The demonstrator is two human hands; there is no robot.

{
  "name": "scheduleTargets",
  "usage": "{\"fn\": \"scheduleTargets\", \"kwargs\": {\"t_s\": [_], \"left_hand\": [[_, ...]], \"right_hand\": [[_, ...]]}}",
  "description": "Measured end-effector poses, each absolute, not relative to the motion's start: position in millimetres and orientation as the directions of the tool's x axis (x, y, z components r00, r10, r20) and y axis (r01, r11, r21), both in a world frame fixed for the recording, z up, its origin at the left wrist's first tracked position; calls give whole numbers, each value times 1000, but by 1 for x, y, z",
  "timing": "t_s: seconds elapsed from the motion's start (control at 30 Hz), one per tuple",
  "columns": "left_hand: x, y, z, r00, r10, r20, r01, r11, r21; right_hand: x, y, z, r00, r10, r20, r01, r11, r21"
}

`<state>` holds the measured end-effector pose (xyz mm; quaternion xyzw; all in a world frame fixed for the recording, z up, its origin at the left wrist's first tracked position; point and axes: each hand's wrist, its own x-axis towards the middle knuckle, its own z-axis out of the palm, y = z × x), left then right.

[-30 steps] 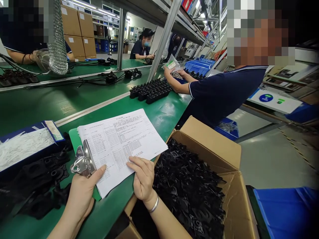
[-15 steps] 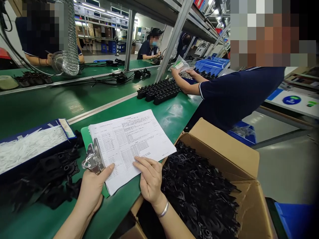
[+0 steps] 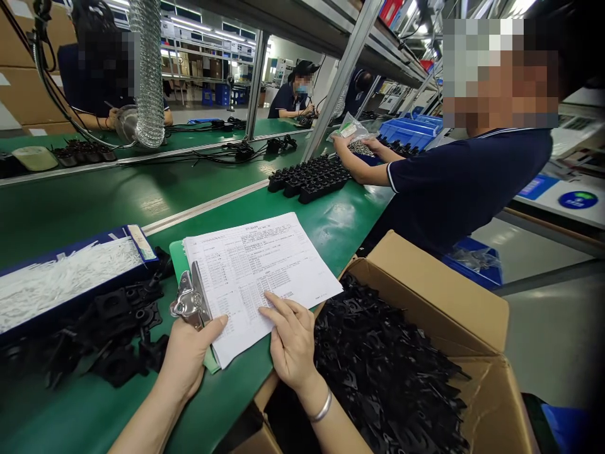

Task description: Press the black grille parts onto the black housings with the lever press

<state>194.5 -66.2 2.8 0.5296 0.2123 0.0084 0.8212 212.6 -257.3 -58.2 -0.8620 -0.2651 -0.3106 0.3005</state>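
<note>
A green clipboard point(image 3: 178, 257) with a metal clip point(image 3: 191, 301) bears a stack of printed sheets point(image 3: 283, 252). My left hand point(image 3: 186, 353) grips its near left edge beside the clip, thumb on top of the paper and the other fingers hidden beneath. On the lower part of the top sheet rest the fingertips of my right hand point(image 3: 293, 340). Its fingers are stretched out and hold nothing, and a silver bangle circles the wrist. The print is too small to read.
A carton point(image 3: 439, 296) full of black plastic parts point(image 3: 382, 366) stands right of the green bench point(image 3: 227, 403). Left are more black parts point(image 3: 118, 315) and a blue tray point(image 3: 151, 252) of white strips. A co-worker point(image 3: 449, 170) handles a plastic bag point(image 3: 352, 129) beyond black racks point(image 3: 309, 176).
The view has shifted slightly, so most things sit a little further right. My right index finger has lifted or spread a little from the other fingers on the sheet. My left hand keeps its grip.
</note>
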Motion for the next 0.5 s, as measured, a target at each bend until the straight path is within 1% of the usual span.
{"fn": "scheduleTargets", "kwargs": {"t_s": [0.2, 0.37, 0.5], "left_hand": [[195, -67, 4, 913, 230, -336, 208, 444, 872], [194, -70, 3, 913, 269, -308, 161, 457, 875], [195, -67, 1, 923, 217, -317, 191, 455, 870]], "right_hand": [[213, -257, -59, 672, 269, 690, 642, -676, -362], [214, -258, -60, 670, 271, 691, 646, -672, -363], [214, -257, -59, 666, 270, 695, 649, -670, -361]]}}
